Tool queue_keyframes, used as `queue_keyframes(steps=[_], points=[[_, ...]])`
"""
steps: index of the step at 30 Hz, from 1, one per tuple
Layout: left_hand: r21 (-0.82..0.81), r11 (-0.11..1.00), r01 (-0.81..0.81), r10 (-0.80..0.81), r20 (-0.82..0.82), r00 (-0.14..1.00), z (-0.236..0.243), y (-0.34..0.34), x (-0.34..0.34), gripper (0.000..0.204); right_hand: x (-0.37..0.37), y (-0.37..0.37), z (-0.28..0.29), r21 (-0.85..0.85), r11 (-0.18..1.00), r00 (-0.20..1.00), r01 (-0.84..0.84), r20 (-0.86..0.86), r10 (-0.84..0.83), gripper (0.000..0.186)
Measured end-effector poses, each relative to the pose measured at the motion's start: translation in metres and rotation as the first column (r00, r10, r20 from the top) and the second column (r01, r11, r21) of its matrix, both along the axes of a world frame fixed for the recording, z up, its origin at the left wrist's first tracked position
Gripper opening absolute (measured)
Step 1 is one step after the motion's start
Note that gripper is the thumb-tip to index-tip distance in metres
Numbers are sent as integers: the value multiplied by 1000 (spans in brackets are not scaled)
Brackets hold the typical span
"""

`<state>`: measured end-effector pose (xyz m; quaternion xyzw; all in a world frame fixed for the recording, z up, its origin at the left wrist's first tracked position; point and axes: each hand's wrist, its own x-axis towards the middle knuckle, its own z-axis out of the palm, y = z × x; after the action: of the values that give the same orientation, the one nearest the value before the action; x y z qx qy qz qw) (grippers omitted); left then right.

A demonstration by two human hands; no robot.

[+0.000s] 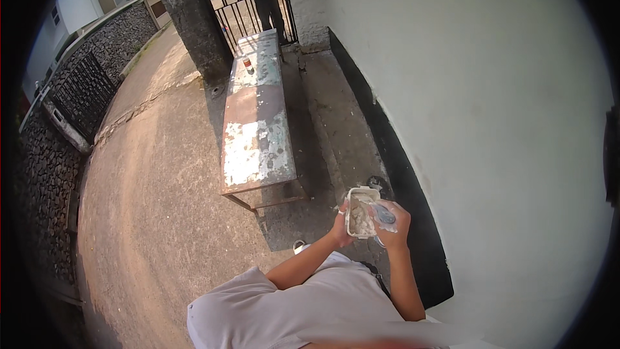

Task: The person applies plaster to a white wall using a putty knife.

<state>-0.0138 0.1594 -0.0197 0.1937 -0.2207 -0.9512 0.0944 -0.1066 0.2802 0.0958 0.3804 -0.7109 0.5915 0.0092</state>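
Paste (362, 218) lies lumpy in a rectangular tub (363, 189), left fingers (343, 211) clasping it, right fingers (402, 212) a tool (385, 215).

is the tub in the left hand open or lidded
Open: no lid covers the tub, and pale, lumpy material shows inside its rim.

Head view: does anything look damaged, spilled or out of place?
The long table looks worn: its top is a patchwork of whitish, reddish and greenish areas, as if paint has come off. I see no clear spill around the tub in the left hand.
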Motion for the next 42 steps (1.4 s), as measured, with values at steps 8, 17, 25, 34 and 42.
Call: queue_keyframes(steps=[8,17,25,34,42], points=[[31,999,22,-21,-35,999,21,-3,-6,81,-10,-1,-34,-183,979,996,-89,-35,84,15],[-21,997,70,-71,-38,997,17,5,-15,83,-16,9,-30,-379,922,866,-76,434,250,7],[-97,982,160,-158,24,987,18,14,-13,76,-16,6,-23,-210,971,910,-113,370,185,5],[-37,997,62,-60,48,997,28,14,-4,73,-26,-16,-11,82,947,950,-312,2,313,10],[-80,993,90,-93,-29,995,25,-20,-19,91,-59,-16,7,108,865,871,-490,102,481,10]])
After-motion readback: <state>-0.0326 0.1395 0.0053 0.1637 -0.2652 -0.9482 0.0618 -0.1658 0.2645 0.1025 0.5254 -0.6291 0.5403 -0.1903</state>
